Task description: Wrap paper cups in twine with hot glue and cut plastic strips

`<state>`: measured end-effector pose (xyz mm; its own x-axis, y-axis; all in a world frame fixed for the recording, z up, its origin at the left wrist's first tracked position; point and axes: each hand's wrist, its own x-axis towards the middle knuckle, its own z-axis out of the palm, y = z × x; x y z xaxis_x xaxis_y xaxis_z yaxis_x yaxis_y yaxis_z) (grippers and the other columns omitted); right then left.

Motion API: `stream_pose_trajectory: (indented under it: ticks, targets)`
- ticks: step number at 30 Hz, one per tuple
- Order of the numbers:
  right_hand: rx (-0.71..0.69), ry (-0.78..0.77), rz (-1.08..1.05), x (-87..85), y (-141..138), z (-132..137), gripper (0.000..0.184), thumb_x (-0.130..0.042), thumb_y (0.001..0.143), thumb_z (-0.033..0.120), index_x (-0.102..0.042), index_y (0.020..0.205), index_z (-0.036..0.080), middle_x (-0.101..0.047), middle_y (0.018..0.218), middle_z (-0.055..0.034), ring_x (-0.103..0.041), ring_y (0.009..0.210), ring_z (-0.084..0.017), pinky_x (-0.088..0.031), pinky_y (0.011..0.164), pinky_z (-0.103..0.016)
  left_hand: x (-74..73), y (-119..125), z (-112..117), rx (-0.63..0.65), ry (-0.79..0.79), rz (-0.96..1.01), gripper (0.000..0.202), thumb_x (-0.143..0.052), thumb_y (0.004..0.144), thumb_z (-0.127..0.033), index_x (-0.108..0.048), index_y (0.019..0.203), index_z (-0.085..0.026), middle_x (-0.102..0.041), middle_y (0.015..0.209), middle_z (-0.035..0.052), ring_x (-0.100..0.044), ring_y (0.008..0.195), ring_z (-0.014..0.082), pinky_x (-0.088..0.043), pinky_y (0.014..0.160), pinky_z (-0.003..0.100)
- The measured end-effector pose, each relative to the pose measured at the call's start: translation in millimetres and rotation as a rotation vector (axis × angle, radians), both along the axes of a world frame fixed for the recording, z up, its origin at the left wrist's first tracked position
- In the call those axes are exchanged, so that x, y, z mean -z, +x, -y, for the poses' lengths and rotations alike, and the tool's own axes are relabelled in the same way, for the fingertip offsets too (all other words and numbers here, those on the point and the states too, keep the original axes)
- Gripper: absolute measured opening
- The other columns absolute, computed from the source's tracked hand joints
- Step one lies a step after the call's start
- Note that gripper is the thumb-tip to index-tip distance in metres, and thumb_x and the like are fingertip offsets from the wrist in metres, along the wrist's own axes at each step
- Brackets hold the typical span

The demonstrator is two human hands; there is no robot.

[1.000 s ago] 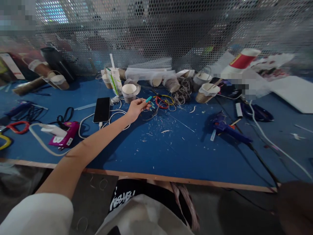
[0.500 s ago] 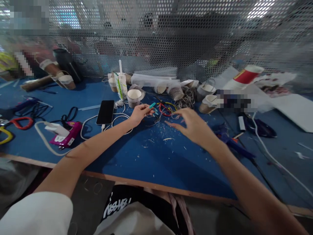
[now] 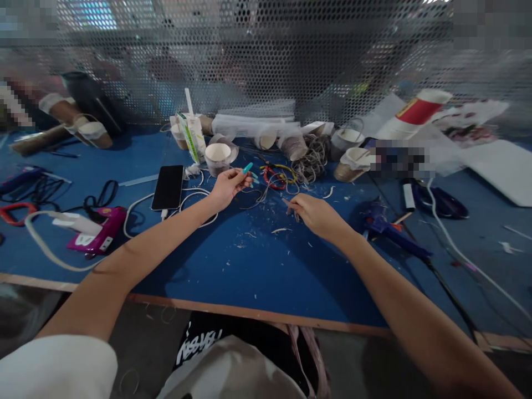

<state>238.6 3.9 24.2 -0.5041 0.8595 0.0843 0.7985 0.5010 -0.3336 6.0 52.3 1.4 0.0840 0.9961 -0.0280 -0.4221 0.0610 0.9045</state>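
Note:
My left hand (image 3: pixel 228 187), with long teal nails, is closed in a pinch above the middle of the table. A thin grey cord (image 3: pixel 262 195) loops beside its fingertips and seems to run from them. To the right, my right hand (image 3: pixel 311 213) is closed, fingertips pressed together and pointing left; what they hold, if anything, is too small to make out. Just behind the hands lie red-and-yellow-handled pliers (image 3: pixel 277 176) and a tangle of grey cord (image 3: pixel 311 159). A cord-wrapped paper cup (image 3: pixel 218 159) stands behind my left hand.
Scraps litter the blue table (image 3: pixel 249 277). A phone (image 3: pixel 168 188) on a white cable and a purple power strip (image 3: pixel 97 233) lie left. A blue glue gun (image 3: pixel 390 227) lies right. Several cups and a drink carton (image 3: pixel 192 138) line the back, before a perforated metal screen (image 3: pixel 249 66).
My right hand has come down and nearer the table's front edge, its spread fingers closing together. My left hand stays pinched in nearly the same place. The view has shifted slightly.

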Motion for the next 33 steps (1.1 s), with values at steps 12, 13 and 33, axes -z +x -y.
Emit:
stream_pose_trajectory:
  ticks: [12, 13, 33]
  targets:
    - [0.119, 0.209, -0.064, 2.2, -0.2, 8.8, 0.032, -0.046, 0.089, 0.028, -0.054, 0.059, 0.020, -0.065, 0.062, -0.0038, -0.059, 0.058, -0.016, -0.039, 0.058, -0.028, 1.9, 0.6, 1.8, 0.008, -0.011, -0.083, 0.024, -0.051, 0.088, -0.009, -0.062, 0.066, -0.011, -0.064, 0.059, 0.0000, -0.055, 0.052, 0.0036, -0.047, 0.061, 0.018]
    - [0.126, 0.220, -0.057, 2.5, -0.3, 9.0, 0.033, -0.046, 0.089, 0.029, -0.054, 0.058, 0.020, -0.065, 0.062, -0.0039, -0.059, 0.058, -0.016, -0.039, 0.058, -0.028, 2.0, 0.9, 1.8, 0.010, -0.006, -0.087, 0.024, -0.053, 0.087, -0.010, -0.062, 0.066, -0.011, -0.064, 0.060, 0.0002, -0.056, 0.052, 0.0037, -0.047, 0.060, 0.018]
    - [0.054, 0.374, -0.077, -4.0, 1.4, 7.5, 0.022, -0.054, 0.088, 0.035, -0.063, 0.077, 0.018, -0.066, 0.071, -0.0055, -0.060, 0.064, -0.016, -0.043, 0.057, -0.027, 7.5, 0.9, -2.0, 0.022, 0.013, -0.084, 0.018, -0.058, 0.086, -0.014, -0.061, 0.069, -0.010, -0.064, 0.058, -0.0010, -0.057, 0.051, 0.0029, -0.045, 0.058, 0.017]
